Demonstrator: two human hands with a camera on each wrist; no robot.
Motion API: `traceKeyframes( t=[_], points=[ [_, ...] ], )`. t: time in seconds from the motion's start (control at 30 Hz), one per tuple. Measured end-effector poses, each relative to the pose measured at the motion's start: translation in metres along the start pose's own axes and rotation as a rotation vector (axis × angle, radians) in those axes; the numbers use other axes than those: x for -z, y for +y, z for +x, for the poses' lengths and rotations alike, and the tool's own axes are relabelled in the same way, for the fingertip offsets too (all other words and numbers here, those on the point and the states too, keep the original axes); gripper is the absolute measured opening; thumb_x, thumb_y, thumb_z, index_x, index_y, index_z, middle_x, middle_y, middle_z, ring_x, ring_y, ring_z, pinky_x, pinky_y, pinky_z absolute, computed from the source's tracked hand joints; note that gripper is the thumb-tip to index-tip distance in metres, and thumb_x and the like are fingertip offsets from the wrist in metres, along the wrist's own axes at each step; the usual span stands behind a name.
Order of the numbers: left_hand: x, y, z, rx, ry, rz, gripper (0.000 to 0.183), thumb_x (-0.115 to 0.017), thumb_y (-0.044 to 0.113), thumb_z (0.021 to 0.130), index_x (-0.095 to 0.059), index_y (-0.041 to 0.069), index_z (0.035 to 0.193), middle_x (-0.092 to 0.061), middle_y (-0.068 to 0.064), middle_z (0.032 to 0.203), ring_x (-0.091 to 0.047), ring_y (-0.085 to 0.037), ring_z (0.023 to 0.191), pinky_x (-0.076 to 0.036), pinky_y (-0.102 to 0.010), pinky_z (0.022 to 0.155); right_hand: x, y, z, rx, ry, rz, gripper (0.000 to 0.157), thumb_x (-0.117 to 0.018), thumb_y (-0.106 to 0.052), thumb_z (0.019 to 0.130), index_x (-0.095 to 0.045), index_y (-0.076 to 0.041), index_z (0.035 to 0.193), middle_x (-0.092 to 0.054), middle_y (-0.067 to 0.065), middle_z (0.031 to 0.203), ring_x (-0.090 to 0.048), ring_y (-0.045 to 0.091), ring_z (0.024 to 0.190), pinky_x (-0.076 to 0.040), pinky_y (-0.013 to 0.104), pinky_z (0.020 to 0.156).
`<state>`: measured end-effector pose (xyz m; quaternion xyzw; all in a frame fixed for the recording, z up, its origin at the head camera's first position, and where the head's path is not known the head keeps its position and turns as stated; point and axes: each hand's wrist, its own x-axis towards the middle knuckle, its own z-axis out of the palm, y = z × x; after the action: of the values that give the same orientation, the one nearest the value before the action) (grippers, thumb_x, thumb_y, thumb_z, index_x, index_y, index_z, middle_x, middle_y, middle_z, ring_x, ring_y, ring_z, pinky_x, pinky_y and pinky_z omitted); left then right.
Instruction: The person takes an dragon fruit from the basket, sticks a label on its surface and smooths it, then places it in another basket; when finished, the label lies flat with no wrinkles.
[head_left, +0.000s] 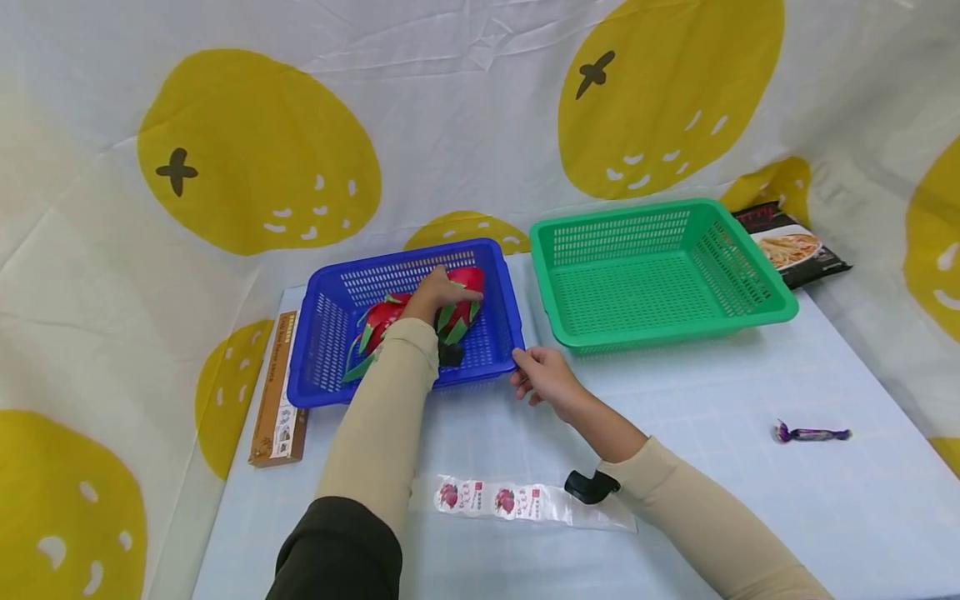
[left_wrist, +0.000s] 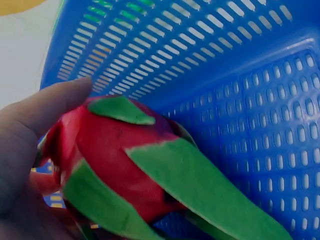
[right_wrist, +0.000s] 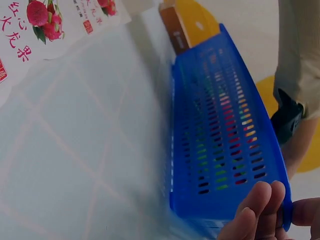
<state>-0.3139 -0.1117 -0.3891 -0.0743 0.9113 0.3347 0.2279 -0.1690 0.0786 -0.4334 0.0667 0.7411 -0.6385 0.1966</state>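
Observation:
Inside the blue basket, my left hand grips a red dragon fruit with green leaf-like scales. In the left wrist view, the thumb lies along one side of this dragon fruit, with fingers showing beneath it. Another dragon fruit lies to its left in the same basket, partly covered by my left forearm. My right hand pinches the basket's near right corner. The right wrist view shows the thumb outside the blue rim and fingers curled against the wall.
A green basket stands to the right, with a black food packet behind it. Left of the blue basket lies a long brown box. Clear plastic packaging with dragon fruit labels lies in front. A purple wrapped candy rests at right.

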Motion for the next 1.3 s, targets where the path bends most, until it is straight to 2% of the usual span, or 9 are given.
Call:
traceKeyframes(
  t=[0.13,0.33,0.67,1.07,1.3],
  points=[
    [-0.005,0.002,0.005,0.018,-0.015,0.052,0.106,-0.073,0.042,0.077,-0.004,0.010,0.152,-0.019,-0.015,0.155,-0.024,-0.034,0.140,-0.026,-0.047,0.112,0.001,0.001,0.000,0.005,-0.009,-0.009,0.034,-0.046,-0.032,0.098,-0.057,-0.002,0.086,-0.060,0.002,0.069,-0.057,0.014,0.057,-0.045,0.028,0.050],
    [-0.011,0.002,0.010,0.017,0.022,0.101,0.105,-0.074,0.040,0.077,-0.006,0.011,0.152,-0.030,-0.019,0.148,-0.033,-0.036,0.133,-0.034,-0.049,0.108,0.002,0.001,0.002,0.009,-0.004,-0.018,0.032,-0.046,-0.031,0.098,-0.055,-0.005,0.080,-0.060,0.002,0.068,-0.057,0.013,0.055,-0.043,0.028,0.048],
    [-0.013,0.000,0.005,-0.022,0.103,0.084,0.098,-0.077,0.038,0.075,-0.019,0.011,0.150,-0.036,-0.018,0.144,-0.038,-0.036,0.128,-0.038,-0.050,0.104,0.002,0.000,0.001,0.025,-0.005,-0.036,0.032,-0.047,-0.031,0.098,-0.055,-0.005,0.080,-0.060,0.001,0.067,-0.058,0.014,0.056,-0.042,0.028,0.048],
    [-0.008,0.003,0.000,-0.036,0.097,0.097,0.096,-0.076,0.042,0.074,-0.022,0.016,0.149,-0.037,-0.017,0.142,-0.040,-0.035,0.125,-0.040,-0.051,0.101,0.002,0.001,0.001,0.032,-0.003,-0.049,0.032,-0.047,-0.031,0.098,-0.054,-0.005,0.081,-0.059,0.002,0.067,-0.058,0.014,0.055,-0.042,0.027,0.048],
    [-0.001,0.009,-0.013,-0.106,0.123,0.137,0.097,-0.076,0.044,0.074,-0.023,0.016,0.149,-0.037,-0.015,0.143,-0.039,-0.034,0.125,-0.041,-0.050,0.101,0.003,0.002,0.002,0.035,0.009,-0.055,0.032,-0.047,-0.031,0.098,-0.054,-0.005,0.080,-0.060,0.002,0.067,-0.058,0.014,0.055,-0.042,0.027,0.047]
  ],
)
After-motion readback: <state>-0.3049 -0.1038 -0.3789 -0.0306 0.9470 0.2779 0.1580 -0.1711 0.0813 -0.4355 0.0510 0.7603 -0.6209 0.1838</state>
